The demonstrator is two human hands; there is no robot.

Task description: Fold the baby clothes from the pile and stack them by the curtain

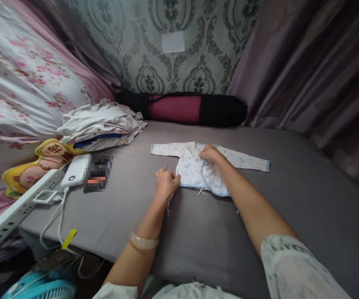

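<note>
A small white baby top [190, 170] with blue edging and a pale print lies spread on the grey sheet, its sleeves stretched out to both sides. At its lower left corner, my left hand [167, 182] has its fingers closed on the edge of the cloth. My right hand [210, 153] pinches the top near the neckline, and my right forearm covers part of its right side. Thin white ties [202, 191] hang from the lower hem.
Folded clothes [101, 122] are piled at the back left, near a yellow cushion [26, 178], a white power bank [75, 171] and a power strip [20, 207]. A black and red bag [176, 109] lies along the wall. A blue fan [39, 286] stands below the bed edge.
</note>
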